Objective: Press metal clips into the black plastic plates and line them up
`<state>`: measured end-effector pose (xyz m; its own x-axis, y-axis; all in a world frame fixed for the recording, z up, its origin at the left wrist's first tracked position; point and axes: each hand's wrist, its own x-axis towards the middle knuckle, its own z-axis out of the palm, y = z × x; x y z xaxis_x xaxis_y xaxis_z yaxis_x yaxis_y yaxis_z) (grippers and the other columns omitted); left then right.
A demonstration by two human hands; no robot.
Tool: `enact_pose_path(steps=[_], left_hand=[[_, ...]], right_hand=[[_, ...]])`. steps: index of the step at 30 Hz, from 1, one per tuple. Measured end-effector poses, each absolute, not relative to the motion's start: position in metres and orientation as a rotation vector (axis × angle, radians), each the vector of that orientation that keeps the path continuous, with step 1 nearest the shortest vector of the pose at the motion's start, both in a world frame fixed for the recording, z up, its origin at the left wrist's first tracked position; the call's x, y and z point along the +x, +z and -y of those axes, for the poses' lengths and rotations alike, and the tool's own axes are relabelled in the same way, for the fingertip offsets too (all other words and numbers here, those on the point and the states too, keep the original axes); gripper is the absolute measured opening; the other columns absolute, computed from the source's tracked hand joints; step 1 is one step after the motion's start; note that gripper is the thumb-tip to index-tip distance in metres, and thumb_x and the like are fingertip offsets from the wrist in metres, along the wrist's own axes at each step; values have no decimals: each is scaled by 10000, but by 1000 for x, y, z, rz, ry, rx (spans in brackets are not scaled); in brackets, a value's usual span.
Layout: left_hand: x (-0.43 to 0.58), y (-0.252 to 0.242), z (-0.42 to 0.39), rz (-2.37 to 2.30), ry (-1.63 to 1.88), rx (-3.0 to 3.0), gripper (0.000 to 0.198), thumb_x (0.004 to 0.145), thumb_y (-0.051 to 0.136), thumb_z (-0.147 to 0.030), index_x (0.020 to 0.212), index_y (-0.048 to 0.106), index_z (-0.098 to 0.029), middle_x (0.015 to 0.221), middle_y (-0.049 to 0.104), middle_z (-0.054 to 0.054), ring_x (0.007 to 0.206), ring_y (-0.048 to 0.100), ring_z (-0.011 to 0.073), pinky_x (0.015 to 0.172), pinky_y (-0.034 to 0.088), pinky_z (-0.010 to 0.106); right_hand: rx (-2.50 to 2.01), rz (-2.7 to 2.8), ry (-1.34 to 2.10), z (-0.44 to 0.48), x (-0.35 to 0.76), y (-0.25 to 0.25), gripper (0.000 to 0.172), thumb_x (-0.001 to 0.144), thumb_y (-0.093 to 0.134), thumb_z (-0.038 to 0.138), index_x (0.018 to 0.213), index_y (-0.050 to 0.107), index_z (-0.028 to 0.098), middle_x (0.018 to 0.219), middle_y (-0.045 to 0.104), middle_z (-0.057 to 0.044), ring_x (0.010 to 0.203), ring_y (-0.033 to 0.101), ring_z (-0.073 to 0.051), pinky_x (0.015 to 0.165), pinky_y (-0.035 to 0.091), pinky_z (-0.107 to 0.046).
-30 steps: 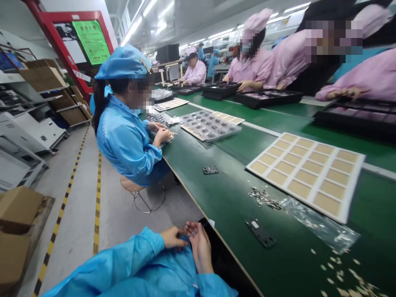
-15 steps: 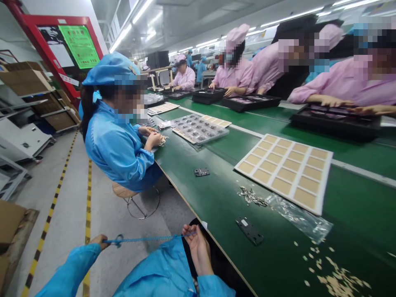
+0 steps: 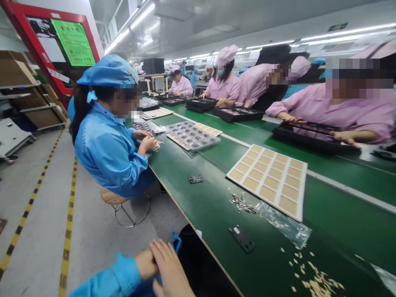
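Over the lap, just off the table's near edge, my two hands are together. My left hand [image 3: 146, 264] comes from the left in a blue sleeve; its wrist shows, but its fingers are hidden. Lying across that wrist is my right hand [image 3: 170, 268], fingers close together and bent over it, thumb below. What is under these fingers, if anything, is hidden. A blue coiled cord [image 3: 176, 241] sticks up just behind the right hand. On the green table [image 3: 213, 231] nearby lies a black plate with holes and a white label [image 3: 241, 238].
Metal bits [image 3: 243, 203], a clear plastic bag [image 3: 284, 225], beige pieces [image 3: 321, 282] and a gridded board [image 3: 269, 177] lie on the table. A smaller black part [image 3: 195, 179] lies farther back. A co-worker in blue [image 3: 105, 132] sits at left; co-workers in pink work opposite.
The blue cord was stretched between my hands. Now my left hand has come in to the right and my right hand lies over its wrist. The view has shifted slightly.
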<state>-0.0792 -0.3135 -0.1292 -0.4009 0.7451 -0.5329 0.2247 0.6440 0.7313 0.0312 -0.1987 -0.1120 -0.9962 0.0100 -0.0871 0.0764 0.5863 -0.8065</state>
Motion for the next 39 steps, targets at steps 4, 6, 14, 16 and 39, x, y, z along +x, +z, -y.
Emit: enact_pose_path(steps=[4, 6, 14, 16, 39], left_hand=[[-70, -97, 291, -1800, 685, 884, 368, 671, 550, -260, 1004, 684, -181, 740, 598, 10, 683, 533, 180, 689, 454, 303], [-78, -82, 292, -1762, 661, 928, 410, 690, 569, -298, 1074, 671, -197, 672, 557, -18, 568, 459, 137, 589, 400, 269], [-118, -67, 320, -1660, 679, 980, 216, 620, 716, -381, 582, 601, -202, 499, 465, -53, 527, 382, 98, 571, 317, 243], [-114, -71, 317, -1661, 777, 842, 323, 572, 740, -479, 662, 606, -199, 573, 517, -55, 572, 418, 96, 578, 326, 228], [-28, -77, 261, -1438, 1387, 34, 597, 692, 645, -654, 1029, 628, -162, 876, 557, 9, 835, 504, 132, 767, 398, 262]], right_hand=[[204, -2886, -1160, 187, 40, -114, 794, 642, 575, 180, 1424, 462, 112, 1158, 674, -170, 970, 675, -319, 833, 539, -383], [293, -3026, -1193, 173, 56, -121, 501, 758, 584, 235, 1255, 627, 187, 920, 739, -105, 722, 707, -267, 633, 531, -299], [410, -3059, -1294, 136, 114, -127, 348, 978, 398, 346, 788, 678, 263, 678, 688, -19, 583, 658, -164, 556, 461, -227], [564, -3092, -1381, 132, 117, -132, 268, 937, 489, 385, 843, 721, 291, 740, 715, -32, 652, 686, -199, 598, 508, -258], [945, -3167, -1883, 206, 81, -94, 70, 775, 628, 249, 731, 673, 220, 915, 678, -82, 821, 656, -201, 725, 552, -320]])
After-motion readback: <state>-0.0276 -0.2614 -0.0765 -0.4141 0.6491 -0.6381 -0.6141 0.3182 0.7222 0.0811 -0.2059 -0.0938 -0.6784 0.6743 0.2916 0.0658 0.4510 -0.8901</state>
